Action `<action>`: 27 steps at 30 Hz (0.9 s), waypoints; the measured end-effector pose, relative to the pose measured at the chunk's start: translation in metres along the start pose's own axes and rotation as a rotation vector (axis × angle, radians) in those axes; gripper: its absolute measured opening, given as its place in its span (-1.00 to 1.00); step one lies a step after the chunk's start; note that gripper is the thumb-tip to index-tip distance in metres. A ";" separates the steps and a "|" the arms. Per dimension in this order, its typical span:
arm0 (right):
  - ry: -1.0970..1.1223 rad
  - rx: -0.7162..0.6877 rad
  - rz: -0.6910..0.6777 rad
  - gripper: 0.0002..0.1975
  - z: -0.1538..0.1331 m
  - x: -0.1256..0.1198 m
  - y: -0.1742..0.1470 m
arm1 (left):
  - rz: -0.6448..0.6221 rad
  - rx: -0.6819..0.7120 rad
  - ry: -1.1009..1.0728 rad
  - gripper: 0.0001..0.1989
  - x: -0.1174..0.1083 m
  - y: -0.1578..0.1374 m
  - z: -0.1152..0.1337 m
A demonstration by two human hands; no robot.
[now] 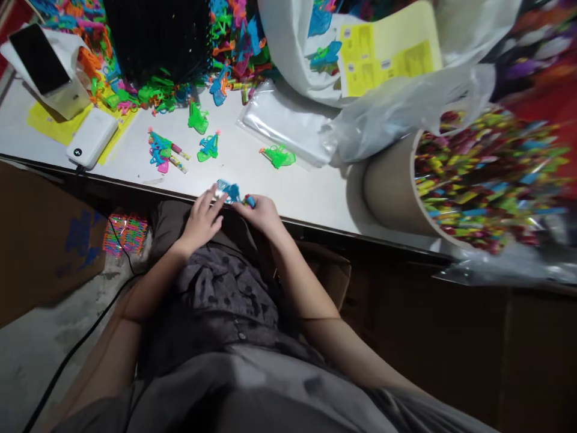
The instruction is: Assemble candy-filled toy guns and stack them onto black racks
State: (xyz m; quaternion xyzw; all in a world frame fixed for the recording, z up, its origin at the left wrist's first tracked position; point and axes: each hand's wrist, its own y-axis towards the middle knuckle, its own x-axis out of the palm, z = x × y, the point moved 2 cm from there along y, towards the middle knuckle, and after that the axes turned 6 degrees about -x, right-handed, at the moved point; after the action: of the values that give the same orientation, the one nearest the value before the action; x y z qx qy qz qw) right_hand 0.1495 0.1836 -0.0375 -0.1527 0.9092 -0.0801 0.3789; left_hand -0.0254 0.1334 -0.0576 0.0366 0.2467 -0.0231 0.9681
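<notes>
A blue toy gun point(232, 190) of thin plastic lies at the table's front edge, between my two hands. My left hand point(204, 218) is at its left end, fingers apart, the tips at or on the toy. My right hand point(265, 214) is closed in a pinch on a small blue and red piece point(250, 201) at the toy's right end; its kind is too small to tell. Farther back on the table lie a green toy gun point(278, 156), a blue and green toy gun point(208, 146) and a cluster of toy guns point(159, 147) beside two small wrapped candy tubes point(179, 157).
A beige bucket point(392, 180) full of colourful wrapped sticks stands at the right. Clear plastic bags point(288, 117) lie behind. At the left are a white power bank point(92, 138) and a phone point(39, 59) on a box. Heaped toys surround a black container point(157, 39).
</notes>
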 end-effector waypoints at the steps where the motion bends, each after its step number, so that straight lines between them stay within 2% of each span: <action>1: 0.024 -0.043 -0.045 -0.64 -0.007 0.003 -0.013 | -0.072 0.054 0.012 -0.47 0.007 -0.006 0.003; 3: 0.042 -0.108 -0.095 -0.65 -0.021 0.007 -0.035 | -0.128 0.084 0.007 -0.48 0.015 -0.017 0.005; 7: 0.118 -0.222 -0.136 -0.65 -0.040 0.011 -0.064 | 0.017 0.006 -0.089 -0.59 0.011 -0.031 0.014; 10: 0.234 -0.312 -0.176 -0.66 -0.048 0.011 -0.074 | 0.028 -0.047 -0.277 -0.65 0.010 -0.038 0.024; 12: 0.321 -0.332 -0.148 -0.69 -0.050 0.009 -0.077 | 0.083 -0.138 -0.414 -0.68 0.011 -0.040 0.025; 16: 0.541 -0.282 -0.099 -0.65 -0.044 0.002 -0.077 | 0.281 -0.364 -0.635 -0.75 0.014 -0.043 0.020; 18: 0.581 -0.292 -0.062 -0.63 -0.039 -0.004 -0.076 | 0.269 -0.408 -0.803 -0.70 0.014 -0.045 0.022; 21: 0.542 -0.317 0.038 -0.63 -0.032 -0.009 -0.074 | 0.182 -0.476 -1.018 -0.60 0.013 -0.048 0.032; 27: 0.653 -0.192 0.101 -0.57 -0.026 -0.003 -0.072 | 0.093 -0.651 -1.114 -0.53 0.010 -0.053 0.045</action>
State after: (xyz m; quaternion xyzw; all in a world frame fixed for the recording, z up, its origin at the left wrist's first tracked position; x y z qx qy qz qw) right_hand 0.1485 0.1175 0.0012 -0.1088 0.9923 -0.0200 0.0555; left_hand 0.0016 0.0770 -0.0258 -0.2656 -0.3000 0.0795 0.9128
